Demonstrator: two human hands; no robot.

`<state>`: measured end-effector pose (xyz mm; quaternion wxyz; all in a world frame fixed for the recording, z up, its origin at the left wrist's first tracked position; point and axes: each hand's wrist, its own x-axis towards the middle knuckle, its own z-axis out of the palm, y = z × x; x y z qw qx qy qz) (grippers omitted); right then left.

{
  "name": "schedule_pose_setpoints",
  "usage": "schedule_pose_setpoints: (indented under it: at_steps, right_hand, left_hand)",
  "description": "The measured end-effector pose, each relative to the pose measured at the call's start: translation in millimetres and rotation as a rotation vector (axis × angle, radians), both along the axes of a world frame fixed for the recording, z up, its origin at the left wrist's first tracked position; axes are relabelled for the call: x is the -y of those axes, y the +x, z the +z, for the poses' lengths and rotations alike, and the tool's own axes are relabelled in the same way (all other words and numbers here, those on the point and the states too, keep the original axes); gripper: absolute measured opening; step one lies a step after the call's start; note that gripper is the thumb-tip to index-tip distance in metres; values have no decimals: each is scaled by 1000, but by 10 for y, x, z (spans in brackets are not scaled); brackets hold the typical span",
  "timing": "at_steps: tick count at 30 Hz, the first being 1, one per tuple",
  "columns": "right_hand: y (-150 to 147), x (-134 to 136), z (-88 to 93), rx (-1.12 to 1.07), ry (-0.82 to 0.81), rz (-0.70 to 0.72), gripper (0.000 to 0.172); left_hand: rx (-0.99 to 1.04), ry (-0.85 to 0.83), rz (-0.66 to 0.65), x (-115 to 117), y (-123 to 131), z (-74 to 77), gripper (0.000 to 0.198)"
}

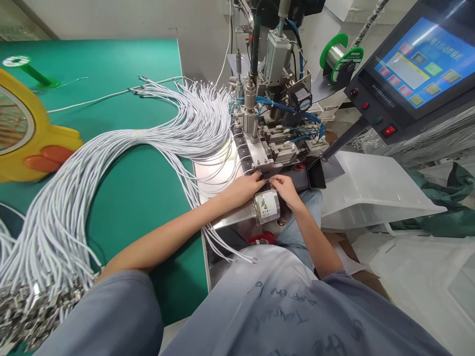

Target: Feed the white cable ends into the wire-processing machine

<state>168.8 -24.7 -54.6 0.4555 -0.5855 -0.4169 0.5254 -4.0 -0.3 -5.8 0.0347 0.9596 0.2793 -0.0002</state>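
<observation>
My left hand [245, 187] and my right hand [285, 188] meet at the front edge of a small automatic machine [274, 133]. Both are closed in a pinch on something small and dark between them, too small to name. Just below the hands sits a silver cylinder [266, 205] with a warning label. A large bundle of white cables [122, 163] sweeps across the green mat from my lower left up to the machine. Their metal plugs [33, 306] lie heaped at the lower left.
A touchscreen panel [419, 64] with red and green buttons stands at the upper right. A green spool of solder wire [339, 54] sits behind the machine. A clear plastic bin [374, 190] lies to the right. A yellow duck-shaped mirror [25, 133] rests on the green mat [122, 69].
</observation>
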Motion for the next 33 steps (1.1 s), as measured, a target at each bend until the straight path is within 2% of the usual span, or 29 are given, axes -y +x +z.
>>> schedule_pose_setpoints:
  at_steps: [7,14,19,22,25,28,30,33]
  right_hand:
    - [30,-72,-3,38,-41,126,22]
    - [10,-92,-139,79,129,193,27]
    - [-36,-70,-199,93,182,135,28]
    - [-13,-83,-180,185,184,99,27]
    - [17,24,-47,288,196,-25,25]
    - [-74,349,172,393,299,-200,24]
    - [-233,627,279,409,277,-111,27]
    - [-568,962,255,423,132,392,23]
  left_hand:
    - [-2,31,-49,-11,-6,-3,27]
    - [-10,75,-34,-3,-13,2,30]
    - [-107,68,35,36,-58,168,21]
    - [-124,32,100,62,-84,249,22]
    - [-126,24,132,79,-85,267,23]
    - [-132,37,204,80,-66,251,23]
    - [-126,56,272,77,-50,233,25]
    - [-123,49,338,74,-34,210,28]
